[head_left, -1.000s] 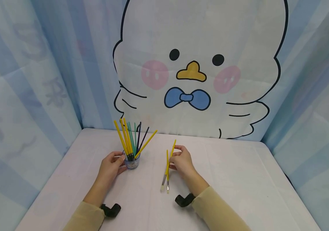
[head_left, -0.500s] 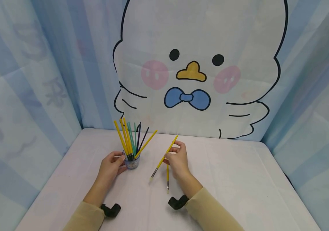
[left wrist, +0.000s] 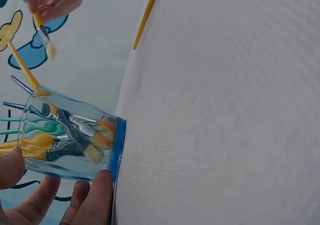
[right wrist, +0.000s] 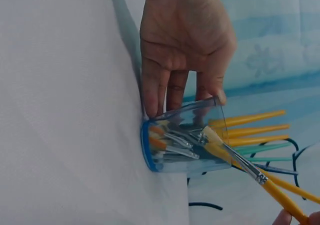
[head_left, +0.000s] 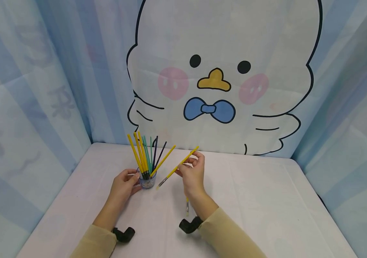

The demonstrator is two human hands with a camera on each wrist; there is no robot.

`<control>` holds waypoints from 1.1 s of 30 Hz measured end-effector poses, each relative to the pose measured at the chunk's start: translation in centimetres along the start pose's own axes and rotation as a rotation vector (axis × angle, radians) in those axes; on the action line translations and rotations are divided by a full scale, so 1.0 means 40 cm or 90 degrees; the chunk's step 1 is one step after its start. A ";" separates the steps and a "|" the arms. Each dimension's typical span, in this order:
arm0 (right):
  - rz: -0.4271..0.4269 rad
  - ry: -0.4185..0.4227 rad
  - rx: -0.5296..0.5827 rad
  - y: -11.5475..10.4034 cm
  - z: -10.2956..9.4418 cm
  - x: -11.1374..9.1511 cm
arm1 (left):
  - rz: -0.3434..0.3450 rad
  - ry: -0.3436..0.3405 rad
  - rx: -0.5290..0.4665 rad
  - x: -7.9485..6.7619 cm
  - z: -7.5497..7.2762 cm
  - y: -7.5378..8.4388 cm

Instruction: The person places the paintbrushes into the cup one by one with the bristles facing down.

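Note:
My left hand holds a clear plastic cup by its side, thumb near the rim and fingers along the wall. Several paintbrushes stand in the cup bristles down, with yellow, green and dark blue handles. Just right of it, my right hand pinches a yellow paintbrush by the handle, tilted with its pale bristles down toward the cup. In the right wrist view those bristles overlap the cup's mouth. Another yellow paintbrush lies on the table, partly hidden under my right hand and forearm.
A white cloth covers the table. Behind it hangs a curtain printed with a cartoon duck, and striped blue curtains close off both sides. Black wrist-worn pieces stick out at both cuffs.
My right hand has raised one yellow paintbrush from beside the other and carried it left toward the cup, tilting it further over. My left hand and the cup stay put.

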State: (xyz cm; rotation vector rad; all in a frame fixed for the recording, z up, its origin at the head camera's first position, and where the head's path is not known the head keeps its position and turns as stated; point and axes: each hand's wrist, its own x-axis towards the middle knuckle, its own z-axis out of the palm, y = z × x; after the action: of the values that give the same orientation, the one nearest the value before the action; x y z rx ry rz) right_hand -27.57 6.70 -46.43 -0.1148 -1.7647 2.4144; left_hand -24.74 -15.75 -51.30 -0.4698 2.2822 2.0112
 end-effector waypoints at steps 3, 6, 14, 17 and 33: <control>-0.002 -0.002 0.014 -0.004 0.014 -0.004 | -0.001 0.000 0.000 0.001 0.001 0.002; -0.013 0.003 0.041 -0.006 0.029 -0.006 | -0.004 -0.003 -0.003 0.001 0.000 0.002; -0.063 0.023 0.089 -0.007 0.073 -0.011 | -0.003 -0.008 -0.007 0.004 -0.004 -0.001; -0.067 0.016 0.066 0.004 0.084 -0.011 | -0.002 -0.007 -0.007 0.004 -0.002 0.001; -0.029 -0.015 -0.066 0.074 0.118 -0.024 | 0.012 -0.007 -0.007 -0.003 -0.003 0.002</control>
State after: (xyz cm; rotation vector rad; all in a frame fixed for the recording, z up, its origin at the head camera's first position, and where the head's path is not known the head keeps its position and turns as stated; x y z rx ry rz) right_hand -27.55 1.23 -47.85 -0.0577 -1.8813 2.3028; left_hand -24.63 -15.83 -51.16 -0.4393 2.2790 2.0300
